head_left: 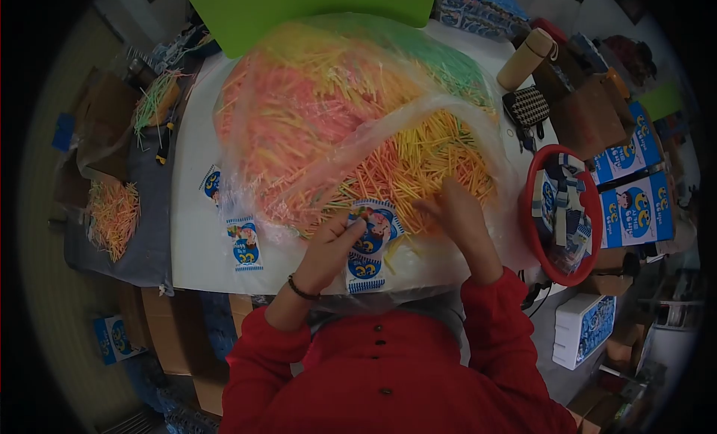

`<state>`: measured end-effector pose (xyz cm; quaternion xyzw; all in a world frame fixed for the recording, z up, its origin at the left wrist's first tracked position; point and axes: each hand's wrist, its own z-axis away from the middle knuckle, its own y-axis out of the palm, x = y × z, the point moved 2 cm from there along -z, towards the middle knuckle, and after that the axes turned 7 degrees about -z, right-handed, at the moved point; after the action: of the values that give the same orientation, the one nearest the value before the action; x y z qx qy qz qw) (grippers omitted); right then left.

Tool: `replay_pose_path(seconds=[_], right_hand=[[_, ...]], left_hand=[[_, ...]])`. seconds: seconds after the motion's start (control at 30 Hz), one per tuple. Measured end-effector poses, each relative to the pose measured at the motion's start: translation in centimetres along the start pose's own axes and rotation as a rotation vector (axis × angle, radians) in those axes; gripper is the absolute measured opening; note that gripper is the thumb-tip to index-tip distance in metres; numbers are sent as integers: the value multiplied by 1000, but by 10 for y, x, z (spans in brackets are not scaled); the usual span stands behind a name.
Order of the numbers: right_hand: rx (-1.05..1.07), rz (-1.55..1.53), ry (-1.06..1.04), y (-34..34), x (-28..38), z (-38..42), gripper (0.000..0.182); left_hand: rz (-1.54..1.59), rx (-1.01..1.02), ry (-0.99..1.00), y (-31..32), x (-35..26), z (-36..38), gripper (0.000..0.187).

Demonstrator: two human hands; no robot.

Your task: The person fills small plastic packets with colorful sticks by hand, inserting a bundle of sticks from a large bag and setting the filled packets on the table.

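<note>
My left hand [332,247] pinches the upper left of a blue and white printed packet [379,228] with a cartoon figure on it. A second packet [365,276] lies just below, partly covered by the first. My right hand [461,216] is at the near edge of a heap of thin coloured sticks [441,150], its thumb apart from the fingers; nothing can be seen held in it. The sticks are pink, orange, yellow and green, inside a large clear plastic bag [299,128] whose mouth faces me. Another packet [244,242] lies left of my left hand.
A red basket [529,232] holding packets stands at the table's right edge. Behind it are a tan bottle [526,59] and a patterned pouch [526,107]. A green board [314,4] rises behind the bag. More sticks [113,219] lie on a grey surface at left.
</note>
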<state>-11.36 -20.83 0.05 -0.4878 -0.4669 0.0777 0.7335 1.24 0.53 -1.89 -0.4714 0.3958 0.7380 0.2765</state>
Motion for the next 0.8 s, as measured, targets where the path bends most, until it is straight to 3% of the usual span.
replay_pose_path(seconds=[0.07, 0.17, 0.3, 0.4, 0.47, 0.5, 0.57, 0.8], right_hand=[[-47, 83, -145, 12, 8, 10, 35], [96, -107, -151, 14, 3, 6, 25], [-47, 6, -265, 19, -19, 3, 22], [-64, -241, -348, 17, -16, 3, 17], [21, -1019, -22, 22, -4, 6, 11], [17, -1022, -22, 25, -5, 3, 11], [-161, -1086, -329, 28, -8, -5, 11], [-166, -602, -325, 38, -36, -1, 17]], left_hand=[[-270, 30, 42, 3, 8, -2, 25], [-210, -4, -21, 2, 11, -2, 28], [-195, -15, 24, 1, 14, -2, 30], [-174, -4, 22, 3, 12, -3, 31], [-139, 22, -10, 2, 13, -3, 31], [-143, 25, -11, 2, 12, -3, 31], [-173, 21, 30, 3, 10, -3, 30], [9, -45, 31, 4, 4, -4, 28]])
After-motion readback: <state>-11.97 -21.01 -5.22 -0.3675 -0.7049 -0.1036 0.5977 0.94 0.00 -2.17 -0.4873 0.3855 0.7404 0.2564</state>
